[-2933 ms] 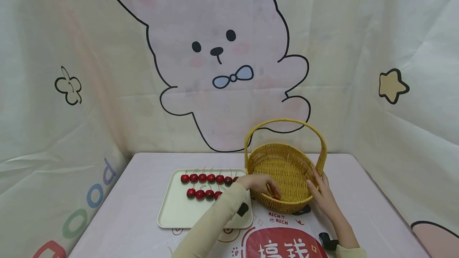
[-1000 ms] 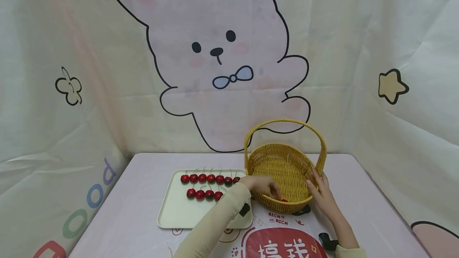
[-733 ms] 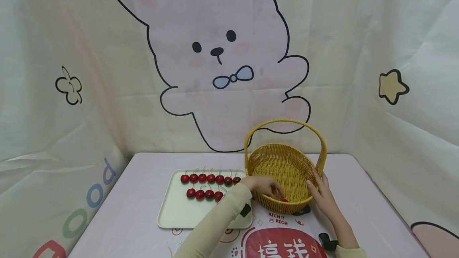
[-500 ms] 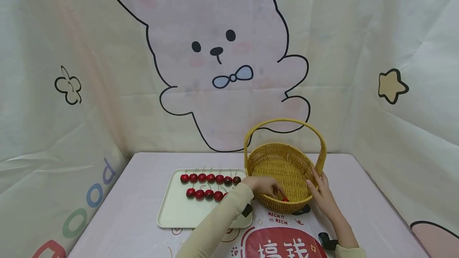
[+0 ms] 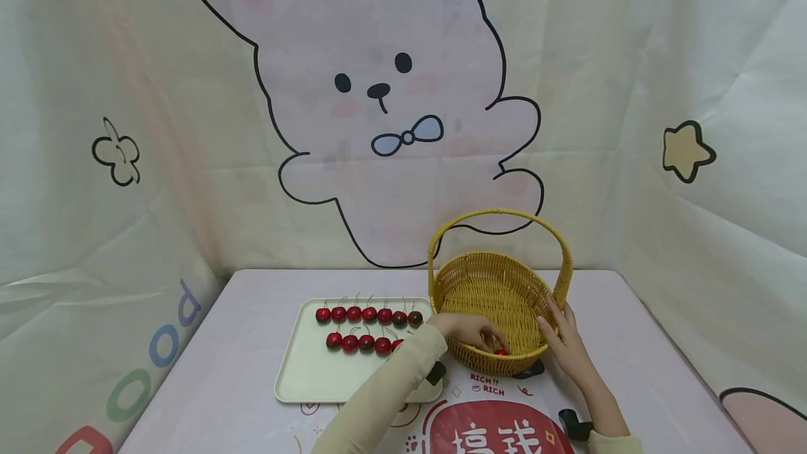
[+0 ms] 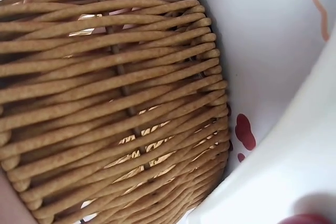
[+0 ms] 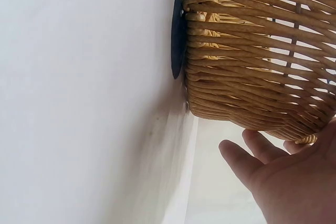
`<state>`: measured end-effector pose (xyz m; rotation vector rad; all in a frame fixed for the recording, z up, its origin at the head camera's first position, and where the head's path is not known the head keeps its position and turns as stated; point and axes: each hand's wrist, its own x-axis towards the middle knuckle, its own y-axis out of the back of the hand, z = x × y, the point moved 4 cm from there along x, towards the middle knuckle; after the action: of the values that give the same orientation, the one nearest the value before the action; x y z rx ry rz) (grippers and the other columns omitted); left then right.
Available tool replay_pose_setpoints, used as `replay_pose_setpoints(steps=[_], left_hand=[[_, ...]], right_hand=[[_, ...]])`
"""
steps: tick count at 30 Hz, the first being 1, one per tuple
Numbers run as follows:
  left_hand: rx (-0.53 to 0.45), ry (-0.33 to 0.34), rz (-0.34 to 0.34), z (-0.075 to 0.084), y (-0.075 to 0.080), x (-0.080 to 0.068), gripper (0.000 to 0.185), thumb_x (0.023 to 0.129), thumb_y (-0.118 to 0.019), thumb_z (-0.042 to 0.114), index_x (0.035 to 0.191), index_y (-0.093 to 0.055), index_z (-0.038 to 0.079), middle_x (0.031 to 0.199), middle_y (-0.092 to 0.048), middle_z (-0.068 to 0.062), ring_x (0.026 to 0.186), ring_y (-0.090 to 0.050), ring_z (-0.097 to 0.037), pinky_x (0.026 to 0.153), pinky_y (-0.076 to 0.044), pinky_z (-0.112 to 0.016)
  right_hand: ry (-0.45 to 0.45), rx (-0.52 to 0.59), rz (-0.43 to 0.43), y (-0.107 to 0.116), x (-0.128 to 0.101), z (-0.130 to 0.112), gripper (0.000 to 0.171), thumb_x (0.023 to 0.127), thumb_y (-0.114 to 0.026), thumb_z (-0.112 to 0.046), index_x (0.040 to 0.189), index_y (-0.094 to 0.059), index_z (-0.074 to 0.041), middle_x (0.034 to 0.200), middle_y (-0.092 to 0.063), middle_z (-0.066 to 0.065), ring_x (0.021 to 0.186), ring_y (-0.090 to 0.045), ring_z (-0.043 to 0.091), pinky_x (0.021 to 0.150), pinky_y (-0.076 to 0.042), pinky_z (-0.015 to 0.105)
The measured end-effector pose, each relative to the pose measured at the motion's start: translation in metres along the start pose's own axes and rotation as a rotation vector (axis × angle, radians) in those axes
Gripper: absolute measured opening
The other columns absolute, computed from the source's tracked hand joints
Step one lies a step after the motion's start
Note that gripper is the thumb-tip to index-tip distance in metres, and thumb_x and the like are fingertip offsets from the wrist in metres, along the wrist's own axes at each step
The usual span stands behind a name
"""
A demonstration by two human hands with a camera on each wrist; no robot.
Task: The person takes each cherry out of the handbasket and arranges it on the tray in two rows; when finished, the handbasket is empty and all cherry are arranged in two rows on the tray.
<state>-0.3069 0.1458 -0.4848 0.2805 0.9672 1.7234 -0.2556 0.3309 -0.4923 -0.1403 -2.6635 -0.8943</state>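
A woven yellow basket [image 5: 498, 258] with a hoop handle stands on the table right of a cream tray [image 5: 309, 377]. The tray holds two rows of red cherries [image 5: 368, 314]. My left hand [image 5: 471, 330] reaches over the basket's near rim, fingertips curled down at a single red cherry [image 5: 501, 352] lying inside. Whether they pinch it is hidden. The left wrist view shows only the basket wall [image 6: 105, 103] and the tray edge [image 6: 283, 171]. My right hand [image 5: 561, 338] rests with straight fingers against the basket's right side by the handle base; in the right wrist view these fingers [image 7: 262, 148] are relaxed beside the weave [image 7: 252, 51].
A printed cloth with a red label [image 5: 498, 433] covers the table [image 5: 252, 286]. A fabric backdrop with a rabbit drawing [image 5: 391, 90] closes off the back and sides. A dark printed mark [image 7: 178, 30] lies under the basket's edge.
The cherry went from under my left fingers to lying in the basket. The fingertips have since crept right to it. My right hand has stayed on the basket.
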Motion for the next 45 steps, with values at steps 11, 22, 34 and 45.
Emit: replay_pose_setpoints(steps=[11,22,34,45], left_hand=[[0.031,-0.015,0.034,0.003,0.000,0.001,0.025,0.087,-0.063,0.008,0.110,-0.067,0.018,0.098,-0.062,0.008,0.088,-0.054,0.001,0.077,-0.045,-0.012],[0.047,-0.027,0.033,0.002,-0.002,0.003,0.029,0.087,-0.062,0.006,0.113,-0.066,0.018,0.098,-0.062,0.009,0.088,-0.054,0.001,0.073,-0.045,-0.012],[0.099,-0.042,0.143,0.002,0.001,-0.002,0.027,0.087,-0.065,0.017,0.114,-0.064,0.019,0.099,-0.063,0.011,0.085,-0.055,0.004,0.073,-0.045,-0.010],[0.038,-0.201,0.313,0.010,0.008,-0.024,0.033,0.090,-0.062,0.019,0.123,-0.059,0.016,0.113,-0.062,0.007,0.091,-0.056,0.004,0.077,-0.046,-0.009]], right_hand=[[-0.025,0.003,-0.004,-0.001,0.000,0.002,0.060,0.099,-0.043,-0.024,0.147,-0.016,-0.001,0.149,-0.004,0.029,0.128,-0.021,0.056,0.092,-0.025,0.073],[-0.012,0.007,-0.005,0.005,-0.006,-0.031,0.057,0.098,-0.043,-0.013,0.144,-0.017,0.008,0.145,-0.006,0.035,0.124,-0.023,0.059,0.091,-0.027,0.072],[-0.014,-0.005,-0.003,-0.001,0.000,0.001,0.059,0.098,-0.044,-0.020,0.147,-0.018,-0.001,0.149,-0.004,0.030,0.127,-0.022,0.056,0.092,-0.028,0.071],[-0.018,-0.003,0.003,-0.001,0.000,0.002,0.058,0.099,-0.043,-0.024,0.146,-0.019,0.000,0.149,-0.004,0.030,0.128,-0.020,0.057,0.092,-0.025,0.073]])
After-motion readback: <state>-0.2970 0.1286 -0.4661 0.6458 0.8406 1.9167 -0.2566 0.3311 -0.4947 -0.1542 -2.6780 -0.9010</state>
